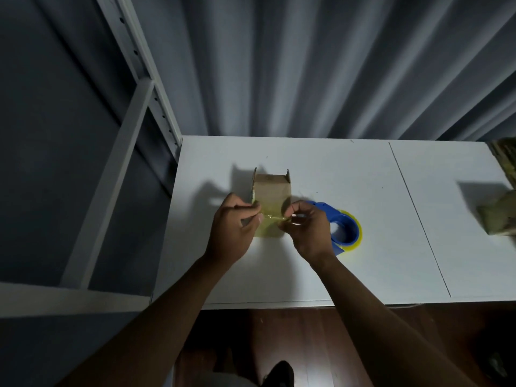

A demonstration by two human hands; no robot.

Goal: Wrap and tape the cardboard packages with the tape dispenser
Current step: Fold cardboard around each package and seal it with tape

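A white table (321, 269) stands against a grey curtain, a thin seam running from its far edge to its near edge right of centre. A small cardboard box (272, 188) sits left of the seam, midway between far and near edges, flaps up. A blue tape dispenser (344, 229) with yellowish tape lies just beside it. More cardboard packages (497, 219) rest at the right edge.

Looks like a makeshift packing spot in a home or storeroom, can't tell which. Plain white flat counter (321, 163) pushed up against long grey pleated curtains (307, 65), w/ a white metal slotted shelving frame (145, 88) at left. Dark reddish wood-plank floor (279, 331) below.
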